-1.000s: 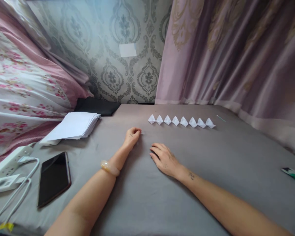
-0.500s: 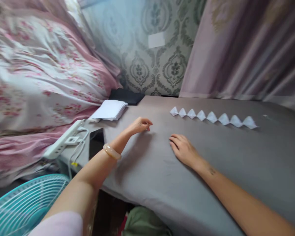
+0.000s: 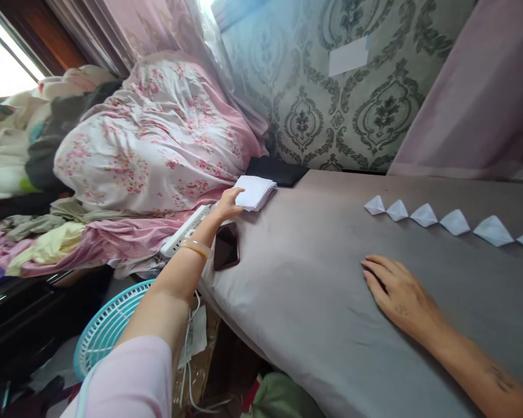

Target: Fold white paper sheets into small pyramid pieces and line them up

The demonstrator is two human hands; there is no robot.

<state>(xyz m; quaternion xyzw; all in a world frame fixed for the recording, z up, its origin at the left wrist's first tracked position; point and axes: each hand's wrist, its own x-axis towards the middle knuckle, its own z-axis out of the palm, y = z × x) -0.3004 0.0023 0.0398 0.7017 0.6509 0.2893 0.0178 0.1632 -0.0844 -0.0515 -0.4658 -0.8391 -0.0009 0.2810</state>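
Note:
My left hand (image 3: pixel 230 203) reaches out to the stack of white paper (image 3: pixel 257 191) at the far left of the table. Its fingers are spread at the stack's near left edge, and no sheet is lifted. Palm down, my right hand (image 3: pixel 398 290) rests on the grey cloth (image 3: pixel 305 267) with fingers stretched out and nothing in them. Beyond it, a row of folded white paper pieces (image 3: pixel 425 215) runs towards the right edge of the view.
A phone (image 3: pixel 226 246) lies near the table's left edge, by my left forearm. Beside it are a white power strip (image 3: pixel 185 231) and a turquoise fan (image 3: pixel 108 322). Behind the paper lies a flat black item (image 3: pixel 276 171). Flowered bedding (image 3: pixel 157 139) is heaped at left.
My left hand has moved left and away from me, from over the cloth to the paper stack. The view has turned left. The phone now shows; my right hand stays on the cloth.

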